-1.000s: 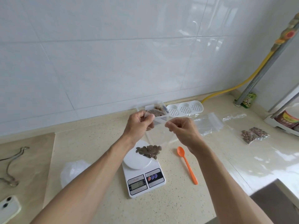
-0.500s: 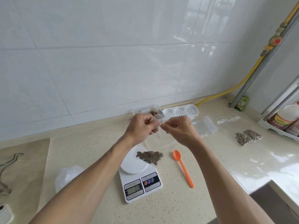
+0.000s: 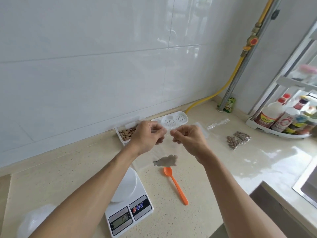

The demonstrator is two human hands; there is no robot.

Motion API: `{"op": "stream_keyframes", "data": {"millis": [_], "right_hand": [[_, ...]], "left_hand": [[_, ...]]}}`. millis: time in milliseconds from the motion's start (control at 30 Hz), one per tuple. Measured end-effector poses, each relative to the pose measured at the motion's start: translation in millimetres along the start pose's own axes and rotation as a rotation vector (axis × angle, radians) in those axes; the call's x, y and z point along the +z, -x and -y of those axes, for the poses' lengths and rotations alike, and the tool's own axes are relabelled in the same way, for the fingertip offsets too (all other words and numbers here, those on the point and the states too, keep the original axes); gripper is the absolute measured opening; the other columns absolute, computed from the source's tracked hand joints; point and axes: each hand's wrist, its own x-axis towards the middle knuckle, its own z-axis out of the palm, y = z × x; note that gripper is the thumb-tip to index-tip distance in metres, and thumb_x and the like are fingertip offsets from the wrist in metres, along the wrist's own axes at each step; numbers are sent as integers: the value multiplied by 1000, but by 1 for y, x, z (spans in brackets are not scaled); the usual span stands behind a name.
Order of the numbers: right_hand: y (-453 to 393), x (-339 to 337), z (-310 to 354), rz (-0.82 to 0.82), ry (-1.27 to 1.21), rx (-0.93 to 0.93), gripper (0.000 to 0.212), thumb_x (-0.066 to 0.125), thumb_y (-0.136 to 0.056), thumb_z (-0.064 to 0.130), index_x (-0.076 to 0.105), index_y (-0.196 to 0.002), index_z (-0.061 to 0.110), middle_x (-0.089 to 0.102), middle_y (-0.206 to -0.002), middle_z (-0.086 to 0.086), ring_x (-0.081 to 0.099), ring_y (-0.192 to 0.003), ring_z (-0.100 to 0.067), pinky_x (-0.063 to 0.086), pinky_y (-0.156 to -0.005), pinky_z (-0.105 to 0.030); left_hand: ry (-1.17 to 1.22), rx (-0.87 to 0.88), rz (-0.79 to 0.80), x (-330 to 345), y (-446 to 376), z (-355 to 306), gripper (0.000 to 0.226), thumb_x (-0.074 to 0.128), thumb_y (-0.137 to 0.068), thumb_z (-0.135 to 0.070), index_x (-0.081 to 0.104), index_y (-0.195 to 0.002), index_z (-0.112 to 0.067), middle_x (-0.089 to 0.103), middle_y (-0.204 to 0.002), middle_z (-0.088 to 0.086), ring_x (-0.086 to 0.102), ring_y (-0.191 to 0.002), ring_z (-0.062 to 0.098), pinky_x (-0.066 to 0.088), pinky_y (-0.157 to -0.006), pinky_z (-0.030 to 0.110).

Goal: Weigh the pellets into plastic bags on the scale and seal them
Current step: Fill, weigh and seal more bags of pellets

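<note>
My left hand (image 3: 147,136) and my right hand (image 3: 188,138) pinch the top edge of a clear plastic bag (image 3: 159,152) that hangs in the air between them. Brown pellets (image 3: 166,161) sit blurred in its bottom, above the counter and off the scale. The white digital scale (image 3: 127,201) stands below my left forearm, its round platform bare. An orange spoon (image 3: 176,184) lies on the counter to the scale's right. A clear box of pellets (image 3: 126,133) stands at the wall behind my left hand. Two filled bags (image 3: 238,140) lie to the right.
A white perforated tray (image 3: 176,119) lies by the wall, with spare clear bags (image 3: 217,123) to its right. A rack of bottles (image 3: 281,117) stands at the far right. A sink edge (image 3: 307,186) is at the lower right, and a crumpled plastic bag (image 3: 36,219) at the lower left.
Both hands have lifted the bag of pellets off the scale's platform and carried it to the right. The view has swung right.
</note>
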Motion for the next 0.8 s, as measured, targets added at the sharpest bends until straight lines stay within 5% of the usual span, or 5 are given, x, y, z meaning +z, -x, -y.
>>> {"op": "stream_keyframes", "data": {"millis": [267,400,533,667,800], "right_hand": [[-39,-75,-59,97,-238,162,54,69,-82,46,66,-101,-5,75,-90,-12,70,-78,-19,51,-72,-24],[-69,-123,-132,174,-145,298,38,82,-76,31,69,-100,5,69,-87,-13,66,-80,-22,50,-73,-32],[-94,-181,-195,78,15,388,14,77,-82,17,66,-91,14,58,-74,1,57,-71,-15,48,-72,-33],[-122,-253,-238,-78,264,410,20,82,-77,20,62,-78,23,56,-67,12,53,-62,-6,38,-54,-17],[-155,-312,-276,-142,325,444,25,84,-76,24,66,-87,12,58,-73,7,55,-69,-12,42,-54,-23]], "left_hand": [[125,-40,-67,80,-75,-7,16,63,-93,-16,63,-83,-4,63,-63,4,61,-52,12,52,-54,22],[148,-100,-143,132,-131,5,19,57,-97,-18,62,-81,-8,65,-66,5,65,-54,13,52,-53,20],[-58,-159,-63,187,-190,33,18,48,-100,-13,61,-89,-7,69,-79,4,71,-69,15,56,-63,25],[-301,-149,60,250,-245,58,12,54,-95,-10,64,-90,-12,71,-81,-4,70,-67,5,57,-70,24],[-511,-37,76,305,-297,69,16,68,-86,-23,68,-74,-13,69,-66,-6,68,-61,11,57,-63,31]]}}
